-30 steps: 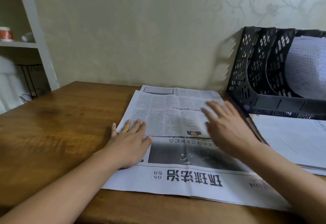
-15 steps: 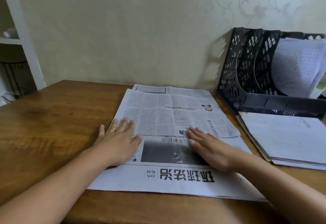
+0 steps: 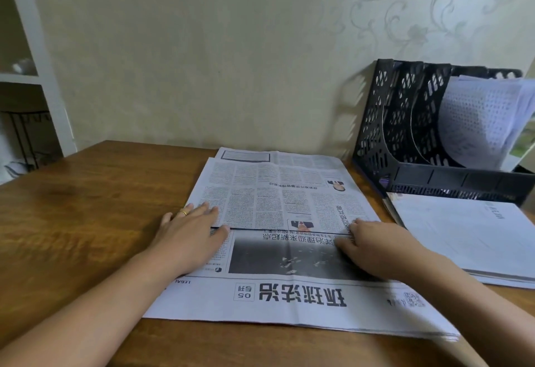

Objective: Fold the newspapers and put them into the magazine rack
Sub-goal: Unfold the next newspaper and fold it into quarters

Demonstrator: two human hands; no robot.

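While the newspaper (image 3: 278,207) lies on the wooden tabletop (image 3: 86,207), its far half folded toward the person, both hands press it flat. Left hand (image 3: 188,236) and right hand (image 3: 373,248) rest with fingers straight along the folded edge. Right of it stands the black magazine rack (image 3: 405,141), papers in 1 slot.

The newspaper (image 3: 289,251) is laid on the table (image 3: 86,222), against the wall (image 3: 202,48). The magazine rack (image 3: 419,141) is positioned to its right at the rear, with a paper stack (image 3: 469,239) placed before it.
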